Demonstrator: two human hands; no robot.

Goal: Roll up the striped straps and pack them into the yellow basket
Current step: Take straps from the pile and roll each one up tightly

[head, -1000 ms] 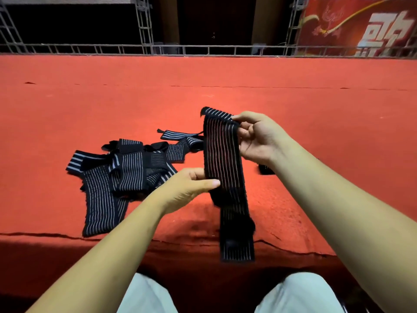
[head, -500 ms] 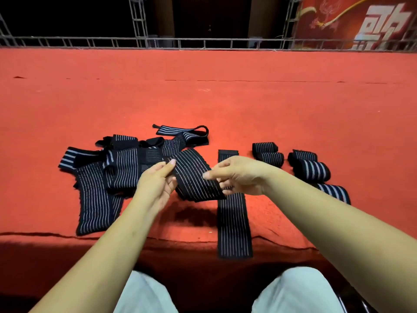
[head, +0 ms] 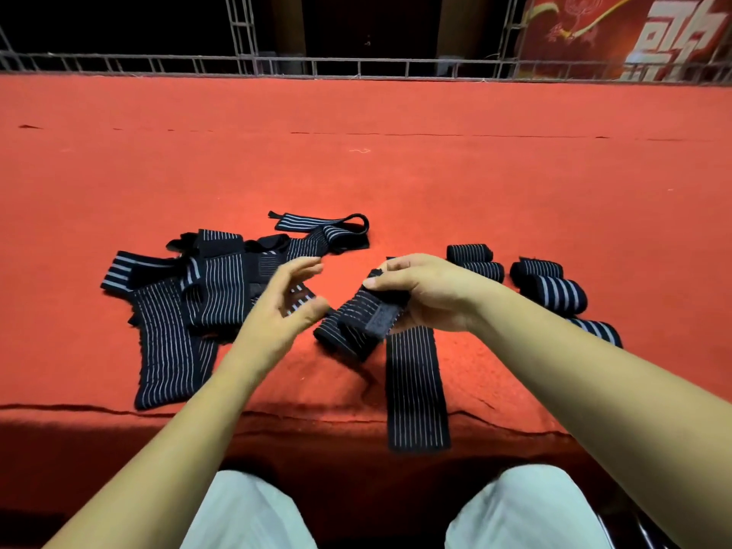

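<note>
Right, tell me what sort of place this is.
Probably a stage or event platform: a wide raised surface covered in red carpet, a metal truss frame along its far edge, and a red banner with large white characters behind it at the right.

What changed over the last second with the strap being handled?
The striped strap, held upright a second ago, came down onto the red carpet and its upper end got rolled. The right hand now grips that roll; the left hand has let go and hovers open beside it. The loose pile and the finished rolls stayed put.
</note>
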